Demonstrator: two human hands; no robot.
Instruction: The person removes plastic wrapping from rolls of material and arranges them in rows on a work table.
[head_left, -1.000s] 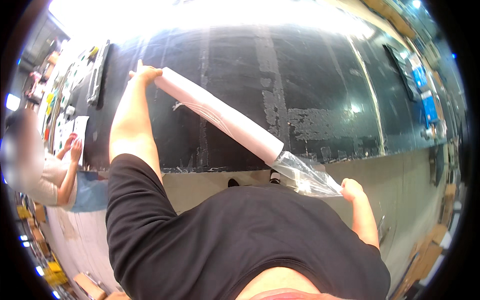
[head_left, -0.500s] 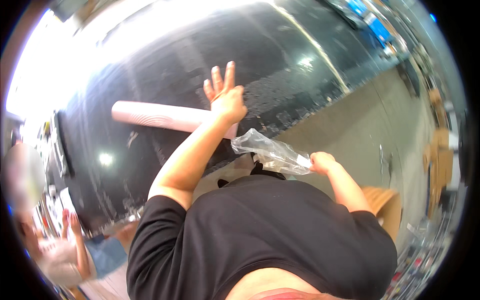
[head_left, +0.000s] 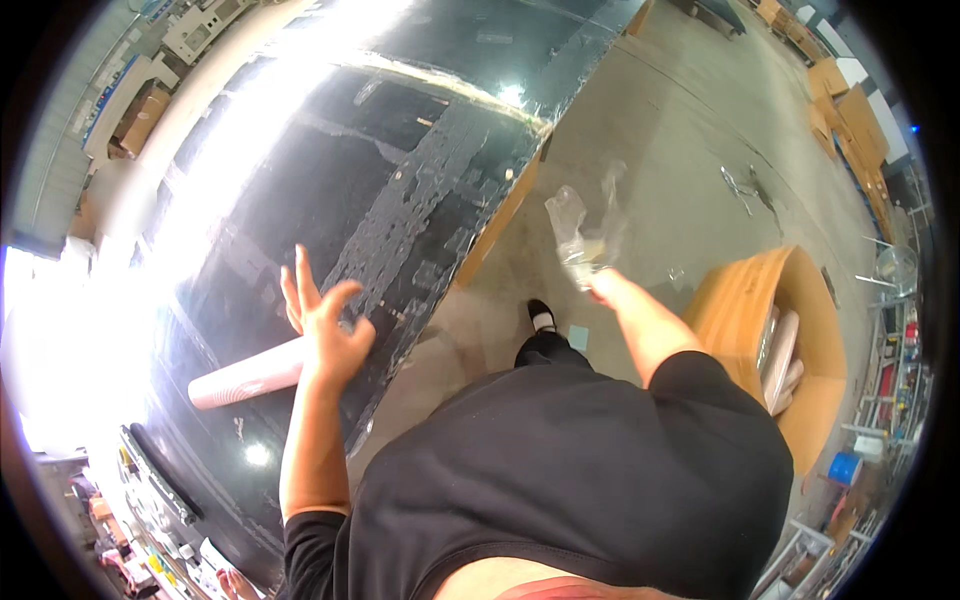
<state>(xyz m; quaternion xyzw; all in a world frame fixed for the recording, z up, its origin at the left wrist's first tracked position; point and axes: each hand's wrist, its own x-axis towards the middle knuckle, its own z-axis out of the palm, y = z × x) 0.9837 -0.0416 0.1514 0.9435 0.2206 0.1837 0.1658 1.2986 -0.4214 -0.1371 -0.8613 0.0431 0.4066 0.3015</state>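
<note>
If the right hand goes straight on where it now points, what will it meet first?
Beyond the clear plastic bag that it holds, the right hand would likely meet the table edge, though depth is unclear.

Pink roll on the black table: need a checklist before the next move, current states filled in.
1. Pink roll lying on the black table: ok.
2. Clear plastic apart from the roll: ok, bunched in the right hand, out over the floor.
3. Left hand gripping the roll: not ok, its fingers are spread.
4. Roll's right end undamaged: cannot tell, hidden behind the left hand.
5. Cardboard box at the right open: ok, pale rolls show inside.
</note>
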